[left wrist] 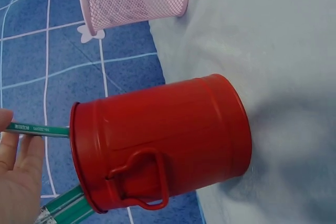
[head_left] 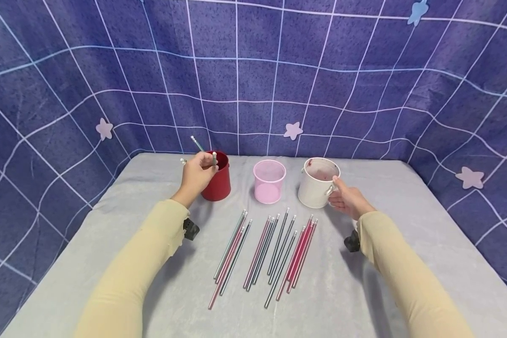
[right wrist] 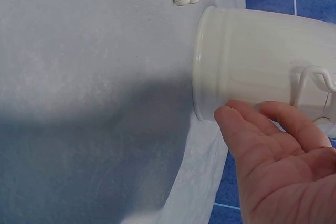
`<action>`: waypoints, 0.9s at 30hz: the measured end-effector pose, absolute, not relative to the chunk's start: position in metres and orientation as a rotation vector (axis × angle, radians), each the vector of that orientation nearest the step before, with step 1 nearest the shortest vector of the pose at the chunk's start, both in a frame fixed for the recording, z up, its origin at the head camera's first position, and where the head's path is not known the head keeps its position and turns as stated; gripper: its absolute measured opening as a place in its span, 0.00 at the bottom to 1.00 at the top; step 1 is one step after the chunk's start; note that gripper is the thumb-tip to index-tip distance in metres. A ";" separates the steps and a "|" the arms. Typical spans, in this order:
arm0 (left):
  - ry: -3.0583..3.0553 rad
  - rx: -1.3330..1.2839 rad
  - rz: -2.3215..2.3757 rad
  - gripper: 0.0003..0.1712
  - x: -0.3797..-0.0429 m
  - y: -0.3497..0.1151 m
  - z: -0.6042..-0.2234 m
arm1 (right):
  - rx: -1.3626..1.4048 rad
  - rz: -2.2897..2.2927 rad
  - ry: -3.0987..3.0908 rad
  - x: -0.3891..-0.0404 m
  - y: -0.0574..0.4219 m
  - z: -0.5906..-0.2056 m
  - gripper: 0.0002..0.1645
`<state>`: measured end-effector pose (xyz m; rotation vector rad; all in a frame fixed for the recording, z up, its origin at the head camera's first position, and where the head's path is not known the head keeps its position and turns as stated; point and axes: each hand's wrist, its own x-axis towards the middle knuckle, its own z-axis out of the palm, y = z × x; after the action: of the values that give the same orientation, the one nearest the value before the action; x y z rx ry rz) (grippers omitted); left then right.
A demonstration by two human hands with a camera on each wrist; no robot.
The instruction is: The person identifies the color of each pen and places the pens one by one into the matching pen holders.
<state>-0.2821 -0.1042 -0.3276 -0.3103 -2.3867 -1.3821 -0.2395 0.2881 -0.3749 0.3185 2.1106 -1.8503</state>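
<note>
At the left, my left hand (head_left: 197, 174) is over the rim of a red metal bucket (head_left: 217, 185). Thumb and fingers pinch a green pencil (left wrist: 39, 130) whose lower part is hidden inside that bucket. More green pencils (left wrist: 69, 206) lean out of the same bucket. On the right stands a white bucket (head_left: 313, 191) with a side handle. My right hand (head_left: 349, 199) rests against its side, thumb at the rim and the other fingers extended loosely below the handle, as the right wrist view also shows.
Between the two buckets stands a pink mesh cup (head_left: 268, 185). Several pencils in red, dark and green lie in loose groups on the grey cloth (head_left: 160, 291) in front, such as the red pencils (head_left: 299, 256). A blue gridded curtain (head_left: 253, 80) rises behind the table.
</note>
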 end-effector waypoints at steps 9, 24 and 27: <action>-2.339 -0.174 -1.333 0.07 -0.284 -0.111 -0.332 | 0.319 -1.841 2.111 -0.240 0.287 -0.376 0.53; -2.300 0.012 -1.364 0.12 -0.282 -0.128 -0.339 | 0.347 -1.826 2.113 -0.241 0.287 -0.375 0.54; -2.279 0.051 -1.360 0.10 -0.282 -0.132 -0.340 | 0.342 -1.817 2.122 -0.241 0.286 -0.375 0.54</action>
<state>-0.2815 -0.1318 -0.3401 0.0511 -2.2794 -1.3598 -0.2407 0.2860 -0.3746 0.3415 2.1218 -1.8169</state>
